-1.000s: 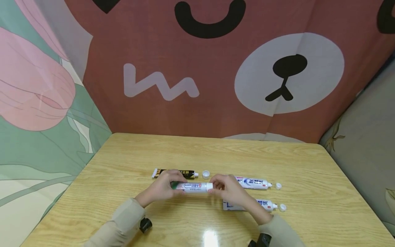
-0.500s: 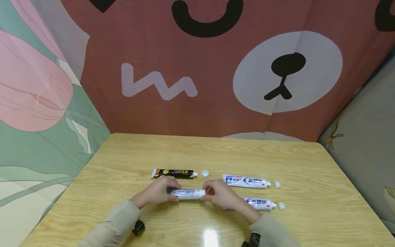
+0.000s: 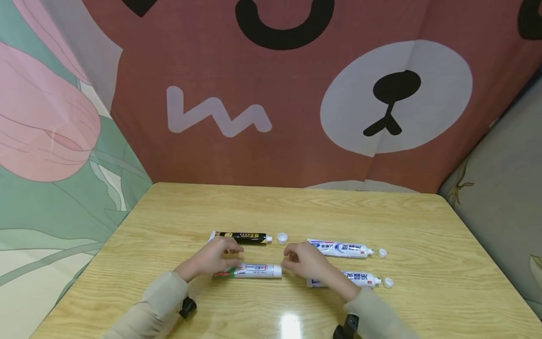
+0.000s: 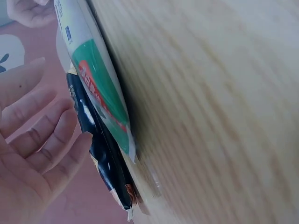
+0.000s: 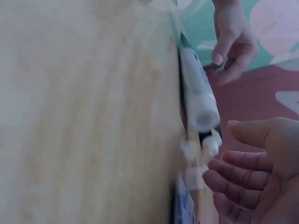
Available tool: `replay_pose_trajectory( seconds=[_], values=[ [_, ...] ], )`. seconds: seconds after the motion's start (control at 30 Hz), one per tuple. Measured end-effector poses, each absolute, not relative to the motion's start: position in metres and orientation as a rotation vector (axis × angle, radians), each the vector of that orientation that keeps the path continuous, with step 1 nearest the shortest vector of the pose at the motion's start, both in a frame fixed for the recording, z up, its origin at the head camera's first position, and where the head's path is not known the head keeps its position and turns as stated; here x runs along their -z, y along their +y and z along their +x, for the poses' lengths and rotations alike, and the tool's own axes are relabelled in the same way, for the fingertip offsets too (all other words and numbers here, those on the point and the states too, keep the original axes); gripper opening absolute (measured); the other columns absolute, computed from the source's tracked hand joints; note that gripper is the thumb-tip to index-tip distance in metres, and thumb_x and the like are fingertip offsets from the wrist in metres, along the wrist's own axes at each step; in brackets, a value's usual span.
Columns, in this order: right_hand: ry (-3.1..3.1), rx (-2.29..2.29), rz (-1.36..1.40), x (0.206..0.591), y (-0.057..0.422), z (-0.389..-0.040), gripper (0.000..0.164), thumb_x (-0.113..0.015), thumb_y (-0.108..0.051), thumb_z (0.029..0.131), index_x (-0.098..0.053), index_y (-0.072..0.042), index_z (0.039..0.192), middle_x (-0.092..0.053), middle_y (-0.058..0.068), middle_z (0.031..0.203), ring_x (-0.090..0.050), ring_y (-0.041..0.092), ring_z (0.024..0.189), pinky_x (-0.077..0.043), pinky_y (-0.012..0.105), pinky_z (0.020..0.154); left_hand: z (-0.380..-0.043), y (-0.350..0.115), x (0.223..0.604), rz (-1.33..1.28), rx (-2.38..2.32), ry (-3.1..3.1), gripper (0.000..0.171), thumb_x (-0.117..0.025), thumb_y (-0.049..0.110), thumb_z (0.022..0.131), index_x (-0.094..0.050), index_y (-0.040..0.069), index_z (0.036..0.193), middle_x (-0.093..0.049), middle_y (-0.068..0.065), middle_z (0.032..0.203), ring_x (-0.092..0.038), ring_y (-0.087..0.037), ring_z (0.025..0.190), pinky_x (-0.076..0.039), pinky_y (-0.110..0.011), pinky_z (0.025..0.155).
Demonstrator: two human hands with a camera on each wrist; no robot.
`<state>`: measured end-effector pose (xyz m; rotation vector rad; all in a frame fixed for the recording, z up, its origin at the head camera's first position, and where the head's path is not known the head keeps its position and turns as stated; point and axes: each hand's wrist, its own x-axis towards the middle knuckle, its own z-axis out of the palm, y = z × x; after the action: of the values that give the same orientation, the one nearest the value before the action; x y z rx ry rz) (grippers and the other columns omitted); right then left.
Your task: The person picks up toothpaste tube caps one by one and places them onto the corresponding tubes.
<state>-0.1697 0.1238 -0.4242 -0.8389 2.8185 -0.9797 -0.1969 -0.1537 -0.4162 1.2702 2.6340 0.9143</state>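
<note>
A white and green toothpaste tube (image 3: 256, 271) lies on the table with its white cap (image 3: 277, 271) on, pointing right. My left hand (image 3: 215, 256) hovers over its green tail end; in the left wrist view the fingers (image 4: 53, 135) are loosely bent and apart from the tube. Just right of the cap is my right hand (image 3: 308, 260), holding nothing, its fingers (image 5: 243, 182) relaxed in the right wrist view. Behind the left hand lies a black toothpaste tube (image 3: 247, 238), uncapped, partly covered by that hand.
Two white and blue toothpaste tubes, a rear one (image 3: 338, 248) and a front one (image 3: 360, 278), lie uncapped to the right, the front one partly behind my right hand. Loose white caps sit near the nozzles: the black tube's cap (image 3: 282, 238), the rear cap (image 3: 382, 253) and the front cap (image 3: 388, 282).
Both hands brought the white and green tube toward me and down onto the table. They have let go of it, and the right hand has moved slightly off the cap.
</note>
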Motion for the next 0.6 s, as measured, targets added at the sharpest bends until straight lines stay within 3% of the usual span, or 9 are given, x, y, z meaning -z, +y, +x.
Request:
replay_pose_trajectory(
  seconds=[0.17, 0.33, 0.6],
  values=[
    [2.869, 1.061, -0.705, 0.421, 0.131, -0.186, 0.022, -0.07, -0.017, 0.079, -0.064, -0.001, 0.093, -0.059, -0.004, 0.07, -0.051, 0.006, 0.058, -0.043, 0.023, 0.055, -0.206, -0.151, 0.419, 1.205, -0.911, 2.718, 0.028, -0.07, 0.01, 0.079, -0.065, -0.004, 0.102, -0.065, -0.012, 0.093, -0.059, -0.021, 0.08, -0.05, -0.031, 0.069],
    [2.84, 1.12, -0.577, 0.421, 0.133, -0.202, 0.034, -0.074, -0.016, 0.075, -0.062, 0.001, 0.101, -0.057, -0.002, 0.07, -0.051, 0.009, 0.059, -0.044, 0.026, 0.056, -0.221, -0.15, 0.423, 1.136, -0.869, 2.824, 0.036, -0.073, 0.014, 0.076, -0.063, -0.003, 0.106, -0.062, -0.007, 0.091, -0.054, -0.02, 0.08, -0.047, -0.033, 0.069],
    [2.746, 1.037, -0.594, 0.422, 0.127, -0.217, 0.048, -0.077, -0.016, 0.071, -0.059, 0.002, 0.112, -0.054, -0.003, 0.065, -0.048, 0.009, 0.052, -0.04, 0.026, 0.054, -0.24, -0.15, 0.425, 1.054, -0.798, 2.877, 0.041, -0.078, 0.018, 0.07, -0.065, -0.002, 0.102, -0.063, -0.006, 0.091, -0.049, -0.018, 0.08, -0.04, -0.032, 0.071]
  ],
)
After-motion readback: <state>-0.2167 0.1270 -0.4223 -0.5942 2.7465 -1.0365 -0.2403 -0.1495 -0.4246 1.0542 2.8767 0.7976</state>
